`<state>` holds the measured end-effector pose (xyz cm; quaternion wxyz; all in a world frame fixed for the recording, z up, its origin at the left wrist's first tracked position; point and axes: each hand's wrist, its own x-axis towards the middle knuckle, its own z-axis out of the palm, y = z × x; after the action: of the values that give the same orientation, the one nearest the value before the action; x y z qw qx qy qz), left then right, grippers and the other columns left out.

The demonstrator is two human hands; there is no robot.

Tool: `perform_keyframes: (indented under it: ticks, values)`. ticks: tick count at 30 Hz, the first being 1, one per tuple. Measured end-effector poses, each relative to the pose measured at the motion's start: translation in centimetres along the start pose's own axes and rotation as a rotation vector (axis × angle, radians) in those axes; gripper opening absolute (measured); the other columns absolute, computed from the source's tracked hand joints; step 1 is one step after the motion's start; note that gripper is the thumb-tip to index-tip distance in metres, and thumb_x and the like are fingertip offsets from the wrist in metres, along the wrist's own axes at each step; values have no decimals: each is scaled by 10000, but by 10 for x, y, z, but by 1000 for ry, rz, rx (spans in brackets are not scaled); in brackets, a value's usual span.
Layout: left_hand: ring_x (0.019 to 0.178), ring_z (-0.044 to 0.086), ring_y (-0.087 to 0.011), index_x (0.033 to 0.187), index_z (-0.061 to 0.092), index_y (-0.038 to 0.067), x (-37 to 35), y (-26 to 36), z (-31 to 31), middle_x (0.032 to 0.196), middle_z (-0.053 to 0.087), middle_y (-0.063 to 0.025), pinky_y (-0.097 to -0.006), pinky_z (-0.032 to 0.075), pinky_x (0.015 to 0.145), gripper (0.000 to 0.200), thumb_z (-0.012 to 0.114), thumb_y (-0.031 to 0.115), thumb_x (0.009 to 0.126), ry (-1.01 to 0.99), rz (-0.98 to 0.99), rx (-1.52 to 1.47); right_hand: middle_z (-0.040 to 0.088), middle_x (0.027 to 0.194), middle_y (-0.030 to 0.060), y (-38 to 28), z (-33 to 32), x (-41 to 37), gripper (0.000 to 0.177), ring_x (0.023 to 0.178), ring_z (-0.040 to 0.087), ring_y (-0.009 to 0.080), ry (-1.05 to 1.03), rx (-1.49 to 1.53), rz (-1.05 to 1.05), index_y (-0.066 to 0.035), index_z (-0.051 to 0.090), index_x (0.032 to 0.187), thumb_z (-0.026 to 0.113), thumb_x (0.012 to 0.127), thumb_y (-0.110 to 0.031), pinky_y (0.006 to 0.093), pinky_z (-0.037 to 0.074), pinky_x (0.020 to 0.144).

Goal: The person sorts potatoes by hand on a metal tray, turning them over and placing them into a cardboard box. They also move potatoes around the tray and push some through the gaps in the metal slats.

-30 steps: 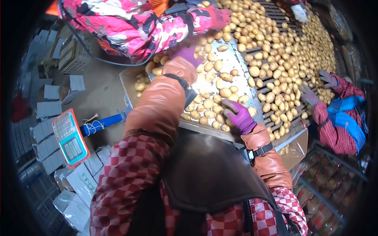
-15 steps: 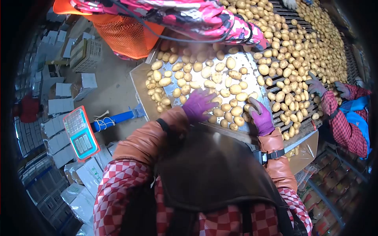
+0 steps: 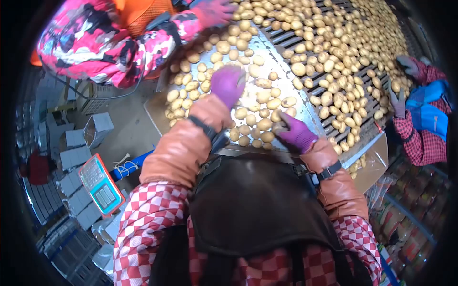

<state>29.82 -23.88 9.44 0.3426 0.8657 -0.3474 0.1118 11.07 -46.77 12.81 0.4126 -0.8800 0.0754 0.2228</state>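
Many potatoes (image 3: 263,97) lie on a bright metal sorting table (image 3: 281,66). My left hand (image 3: 229,86), in a purple glove, is over the middle of them, smeared by motion, and its fingertips are hidden from me. Near the table's front edge, my right hand (image 3: 296,134), in a purple glove with greyish fingertips, is open with thumb and fingers apart. Its fingertips are right beside a potato (image 3: 276,115).
Slatted rollers (image 3: 312,88) loaded with potatoes run along the right. A co-worker's pink glove (image 3: 214,12) reaches in at the top; another co-worker's grey-gloved hand (image 3: 398,100) is at the far right. A scale (image 3: 101,185) and white boxes (image 3: 98,128) stand left.
My left hand has moved forward over the potatoes, and my right hand has shifted left and down. The pink-sleeved co-worker's arm has moved left. The whole view has shifted slightly.
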Motion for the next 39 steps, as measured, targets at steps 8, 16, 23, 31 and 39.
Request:
perform_keyframes:
  ticks: [8, 16, 23, 31, 39]
  values:
    - [1152, 512, -371, 1185, 608, 162, -70, 25, 3, 1260, 548, -158, -520, 398, 957, 443, 661, 316, 773, -302, 169, 83, 594, 1255, 167, 42, -4, -29, 554, 1130, 583, 208, 81, 605, -56, -4, 466, 1381, 648, 883, -164, 322, 471, 957]
    - [793, 633, -341, 870, 686, 98, -27, -8, -74, 923, 665, -146, -438, 502, 702, 156, 654, 221, 780, -79, -75, 169, 533, 1294, 199, 77, -28, -65, 587, 1220, 515, 250, 249, 944, 22, 41, 395, 1410, 607, 888, -125, 342, 432, 1014]
    - [867, 650, -347, 990, 680, 93, 45, -98, -17, 916, 675, -161, -441, 510, 758, 263, 619, 291, 828, -690, -418, 425, 616, 1197, 140, 34, -26, -39, 464, 1124, 597, 202, 187, 495, -54, 9, 493, 1338, 592, 902, -114, 315, 469, 959]
    - [924, 637, -359, 1005, 683, 107, 18, -92, -51, 973, 655, -178, -443, 505, 809, 270, 598, 293, 827, -709, -250, 465, 607, 1261, 164, 26, -17, -29, 484, 1170, 571, 196, 93, 554, -84, 35, 482, 1347, 589, 906, -133, 306, 453, 978]
    - [938, 657, -351, 1135, 647, 136, 20, -71, 21, 990, 684, -176, -427, 523, 805, 383, 665, 298, 788, -798, -379, 347, 566, 1307, 154, 42, -14, -45, 510, 1197, 543, 202, 152, 713, -52, 39, 452, 1369, 597, 903, -110, 309, 429, 1010]
